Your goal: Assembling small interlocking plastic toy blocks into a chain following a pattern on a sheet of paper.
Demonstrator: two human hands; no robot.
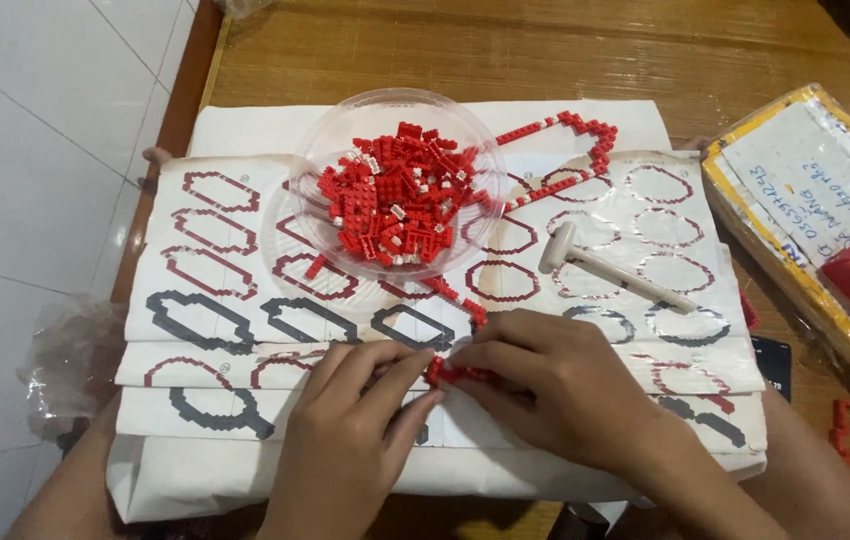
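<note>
Red brick strip [457,374], a short run of tiny interlocking pieces, sits pinched between both hands low on the printed pattern sheets [245,260] that cover the desk [345,50]. The left hand [350,420] has its fingertips closed on the strip's left end, and the right hand [555,385] has its grip clamped on the right end, both resting on the paper. The step in hand looks like pressing small bricks together into an outline like those drawn on the sheets. Just above, a clear plastic bowl [325,140] holds a heap of loose red and white bricks [400,195], and a finished red outline [575,150] lies to its right. A small pale mallet [605,265] lies near the right hand. The next move probably calls for steady downward pressure with the studs lined up exactly, since the pieces are tiny and a skewed push could split the strip.
</note>
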